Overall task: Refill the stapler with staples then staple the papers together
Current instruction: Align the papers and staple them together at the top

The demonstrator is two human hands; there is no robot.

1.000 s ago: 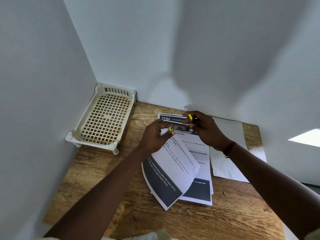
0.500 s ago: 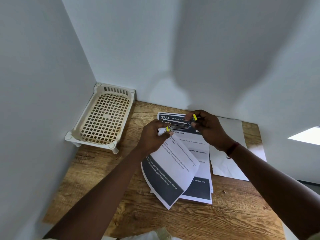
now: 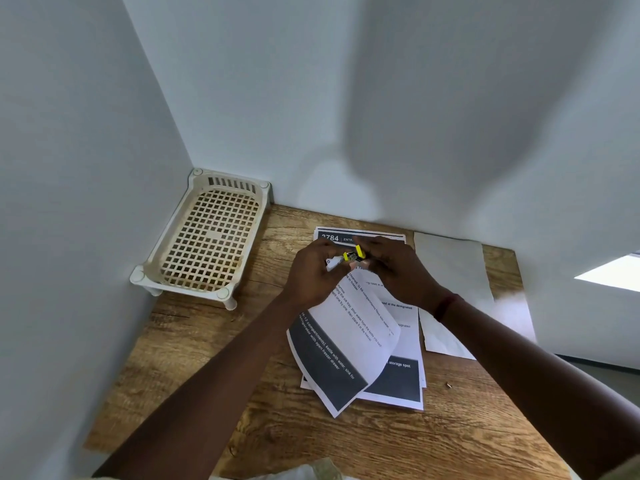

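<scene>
Both forearms are bare, and a dark red band (image 3: 446,306) circles the right wrist.

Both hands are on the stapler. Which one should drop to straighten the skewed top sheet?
Probably the left hand: it sits directly over the upper edge of the skewed printed paper sheet. The right hand has a grip on the small yellow-and-metal stapler and could likely hold it alone.

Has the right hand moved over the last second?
Yes. The right hand has slid left along the printed sheet's dark header, closing on the left hand and the stapler.
</scene>
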